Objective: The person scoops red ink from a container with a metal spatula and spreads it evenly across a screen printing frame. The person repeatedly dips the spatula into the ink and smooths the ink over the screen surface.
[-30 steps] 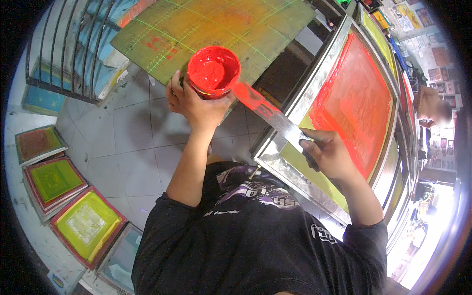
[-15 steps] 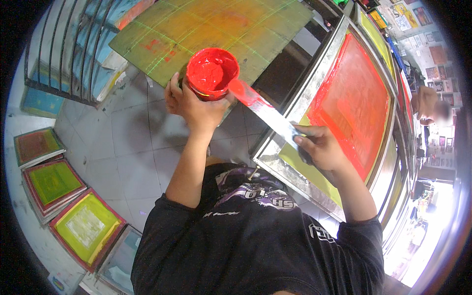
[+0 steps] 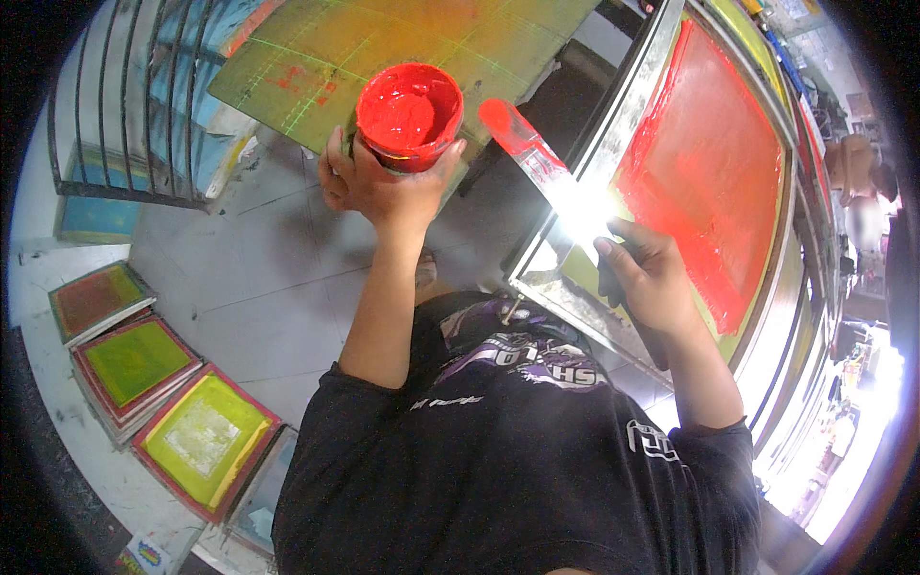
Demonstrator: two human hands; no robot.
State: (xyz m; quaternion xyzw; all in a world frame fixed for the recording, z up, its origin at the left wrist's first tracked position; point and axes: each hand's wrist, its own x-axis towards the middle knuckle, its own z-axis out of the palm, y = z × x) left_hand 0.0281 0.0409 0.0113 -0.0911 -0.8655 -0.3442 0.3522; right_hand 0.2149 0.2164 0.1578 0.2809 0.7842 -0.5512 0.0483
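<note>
My left hand (image 3: 391, 187) is wrapped round a tub of red ink (image 3: 410, 153), holding it up over the near edge of a stained green board (image 3: 316, 48). Thick red ink coats the tub's inside wall and rim. In my right hand (image 3: 652, 278) is an ink spatula (image 3: 537, 158), gripped by its dark handle. Its blade points up and left, its rounded tip red with ink and apart from the tub; glare whitens the part near the handle. Right of the spatula lies a framed printing screen (image 3: 709, 182) with red ink spread over its mesh.
Several smaller framed screens (image 3: 139, 359) lean along the wall at the left. A dark metal rack (image 3: 129, 187) stands at the upper left above the tiled floor (image 3: 259, 278). Another person (image 3: 853, 172) is at the far right, beyond the large screens.
The spatula's tip has moved away from the tub's rim, to the right and up. The tub stays in my left hand. The whole view has shifted slightly.
</note>
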